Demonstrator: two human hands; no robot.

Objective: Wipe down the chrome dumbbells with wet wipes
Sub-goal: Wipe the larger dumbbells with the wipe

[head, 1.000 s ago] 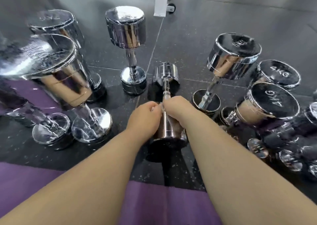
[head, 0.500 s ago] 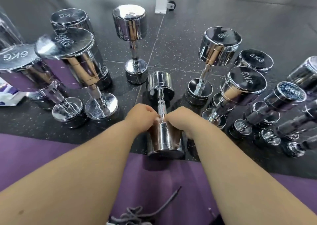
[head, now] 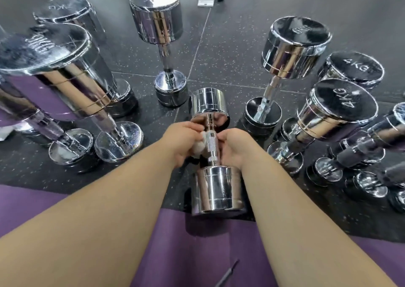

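on the floor (head: pixel 230 52), centre: small chrome dumbbell (head: pixel 215 188), lying flat. left hand (head: pixel 182 143) fingers curled, pressing wet wipe (head: pixel 200 147) to knurled handle (head: pixel 211 144); right hand (head: pixel 233 146) grips handle, likely steadying it.

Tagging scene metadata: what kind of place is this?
Likely a gym: many shiny chrome dumbbells, some stamped 4KG, standing on black speckled floor tiles, beside a purple exercise mat.

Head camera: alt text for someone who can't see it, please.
The left hand presses a white wet wipe against the handle of a small chrome dumbbell; the right hand holds it. Larger chrome dumbbells stand around it.
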